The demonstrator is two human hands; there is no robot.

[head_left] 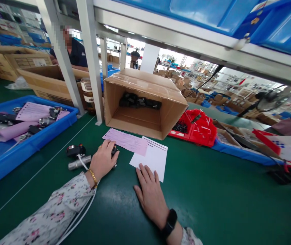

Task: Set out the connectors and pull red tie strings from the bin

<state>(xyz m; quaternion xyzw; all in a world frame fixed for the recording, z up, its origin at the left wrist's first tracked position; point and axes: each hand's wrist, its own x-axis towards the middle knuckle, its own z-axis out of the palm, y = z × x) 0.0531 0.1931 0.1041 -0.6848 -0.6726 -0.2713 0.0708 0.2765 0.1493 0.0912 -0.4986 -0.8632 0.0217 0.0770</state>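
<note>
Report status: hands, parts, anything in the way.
Left hand cupped over small black part. Right hand flat, fingertips on white sheet. Metal fitting beside left hand. Cardboard box beyond.

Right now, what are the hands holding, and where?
The left hand covers a small black part from above. The right hand lies flat, fingertips on the white paper.

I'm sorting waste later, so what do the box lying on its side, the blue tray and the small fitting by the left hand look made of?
Box: brown corrugated cardboard, matte, taped top seam. Blue tray: probably moulded plastic, smooth with a slight sheen. Fitting: looks like silvery metal, shiny, with a black part, likely plastic. The left hand rests beside it.
</note>
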